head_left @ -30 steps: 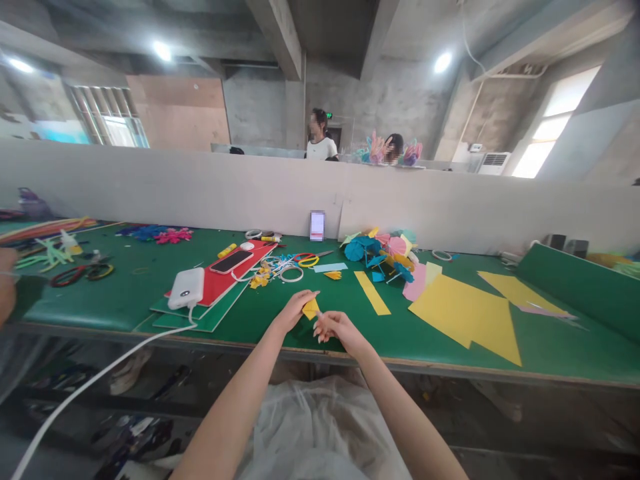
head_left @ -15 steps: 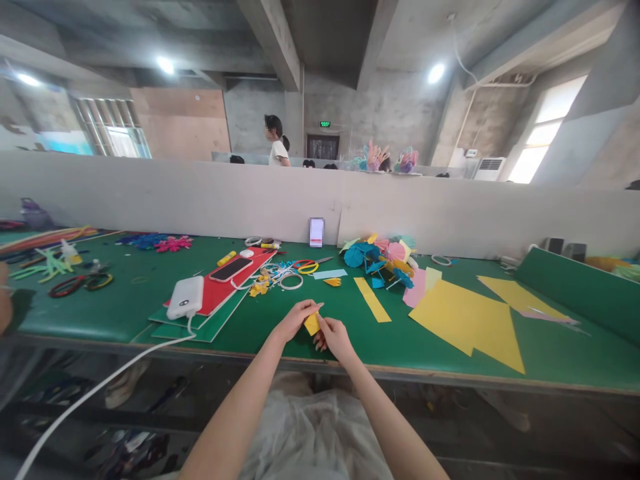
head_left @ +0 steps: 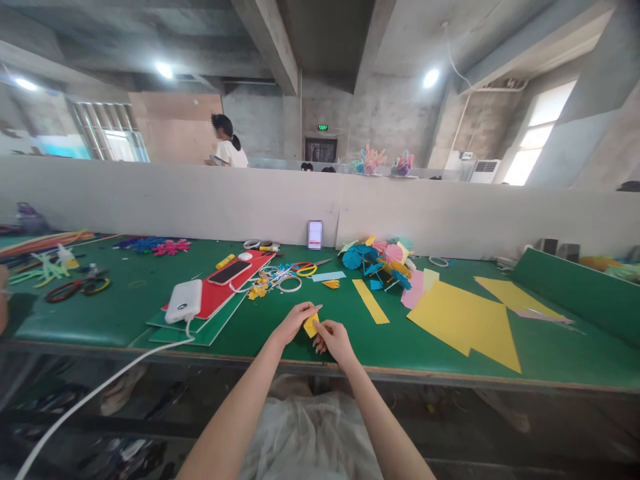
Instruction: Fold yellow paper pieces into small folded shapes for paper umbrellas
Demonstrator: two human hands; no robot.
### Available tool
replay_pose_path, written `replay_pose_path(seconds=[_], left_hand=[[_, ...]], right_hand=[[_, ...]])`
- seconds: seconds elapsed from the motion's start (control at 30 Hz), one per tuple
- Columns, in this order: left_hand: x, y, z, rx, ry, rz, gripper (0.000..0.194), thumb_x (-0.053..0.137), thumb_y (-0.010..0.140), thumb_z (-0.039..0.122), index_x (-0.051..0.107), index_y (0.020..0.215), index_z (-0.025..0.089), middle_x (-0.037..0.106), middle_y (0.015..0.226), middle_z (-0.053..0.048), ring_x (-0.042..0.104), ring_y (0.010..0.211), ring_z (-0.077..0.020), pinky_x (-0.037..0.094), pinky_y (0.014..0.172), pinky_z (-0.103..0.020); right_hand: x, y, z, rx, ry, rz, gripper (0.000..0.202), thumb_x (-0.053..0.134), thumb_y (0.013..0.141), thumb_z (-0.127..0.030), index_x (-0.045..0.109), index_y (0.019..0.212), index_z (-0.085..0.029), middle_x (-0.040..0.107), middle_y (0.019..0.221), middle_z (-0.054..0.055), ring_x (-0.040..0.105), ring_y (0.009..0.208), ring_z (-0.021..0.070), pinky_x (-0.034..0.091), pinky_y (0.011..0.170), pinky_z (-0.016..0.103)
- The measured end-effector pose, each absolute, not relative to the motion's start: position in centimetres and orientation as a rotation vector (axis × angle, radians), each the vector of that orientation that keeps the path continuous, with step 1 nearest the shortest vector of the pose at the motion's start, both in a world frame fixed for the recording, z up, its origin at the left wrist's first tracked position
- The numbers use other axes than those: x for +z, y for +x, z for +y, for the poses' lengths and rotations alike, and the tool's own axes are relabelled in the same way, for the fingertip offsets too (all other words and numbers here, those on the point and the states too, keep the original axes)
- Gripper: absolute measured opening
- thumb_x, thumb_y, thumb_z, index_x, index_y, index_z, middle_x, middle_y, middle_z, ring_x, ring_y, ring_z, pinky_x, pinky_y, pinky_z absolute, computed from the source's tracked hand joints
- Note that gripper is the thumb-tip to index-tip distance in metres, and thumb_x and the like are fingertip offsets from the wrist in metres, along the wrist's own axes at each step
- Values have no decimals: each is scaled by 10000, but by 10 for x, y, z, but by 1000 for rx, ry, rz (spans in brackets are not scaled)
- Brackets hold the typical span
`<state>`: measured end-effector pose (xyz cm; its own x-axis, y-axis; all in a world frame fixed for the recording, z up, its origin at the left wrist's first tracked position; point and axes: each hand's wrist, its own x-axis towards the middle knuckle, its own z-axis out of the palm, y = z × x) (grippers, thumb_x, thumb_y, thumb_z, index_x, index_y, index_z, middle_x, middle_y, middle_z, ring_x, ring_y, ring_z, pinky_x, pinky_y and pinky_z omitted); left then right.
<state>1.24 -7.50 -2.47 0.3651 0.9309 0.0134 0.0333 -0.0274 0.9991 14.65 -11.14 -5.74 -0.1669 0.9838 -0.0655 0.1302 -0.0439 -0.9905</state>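
A small folded piece of yellow paper point(head_left: 311, 326) is held between my two hands, just above the green table near its front edge. My left hand point(head_left: 295, 321) grips it from the left, fingers bent over its top. From the right, my right hand point(head_left: 334, 339) pinches its side with thumb and finger, the other fingers curled below. Beyond them lie a yellow strip point(head_left: 371, 301), a small orange-yellow fringed piece point(head_left: 331, 284) and a pale blue strip point(head_left: 329, 276). Scissors with red and yellow handles point(head_left: 305, 269) rest behind these.
Left are a white power bank point(head_left: 184, 301) with a cable, a phone point(head_left: 230, 272) on a red board point(head_left: 215, 300), and scraps. Right are paper umbrellas point(head_left: 365, 257) and yellow sheets point(head_left: 465, 323). A phone point(head_left: 315, 235) leans on the partition point(head_left: 200, 203). A person point(head_left: 230, 143) is beyond.
Both hands stay nearly in place on the yellow paper, with my right fingertips shifted slightly onto its side. Beyond the partition, the person has moved left.
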Motion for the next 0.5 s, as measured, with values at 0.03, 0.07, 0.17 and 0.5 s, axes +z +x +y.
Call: replay_pose_path(seconds=[0.03, 0.07, 0.17, 0.5], left_hand=[[-25, 12, -75, 922, 1406, 950, 304, 542, 900, 311, 552, 1152, 141, 590, 1132, -85, 608, 949, -209, 523, 798, -402], [-25, 12, -74, 917, 1406, 956, 303, 543, 900, 309, 552, 1152, 141, 590, 1132, -85, 608, 949, -208, 523, 798, -402], [-24, 15, -71, 908, 1415, 971, 303, 545, 899, 304, 551, 1155, 142, 588, 1137, -86, 606, 954, -209, 522, 801, -404], [-23, 28, -60, 928, 1429, 1006, 309, 546, 898, 308, 549, 1160, 144, 585, 1146, -87, 604, 964, -214, 521, 807, -409]], right_hand=[[-58, 147, -112, 1308, -1263, -1411, 246, 532, 923, -323, 583, 1074, -135, 630, 992, 56, 633, 791, 160, 543, 682, 330], [-58, 147, -112, 1300, -1267, -1417, 244, 531, 924, -324, 584, 1068, -134, 632, 980, 54, 633, 778, 156, 543, 672, 323], [-59, 148, -113, 1260, -1271, -1433, 242, 527, 926, -330, 590, 1046, -129, 635, 947, 47, 631, 746, 146, 541, 649, 309], [-59, 148, -115, 1116, -1264, -1460, 261, 500, 937, -357, 607, 884, -125, 611, 736, -10, 566, 544, 86, 491, 503, 222]])
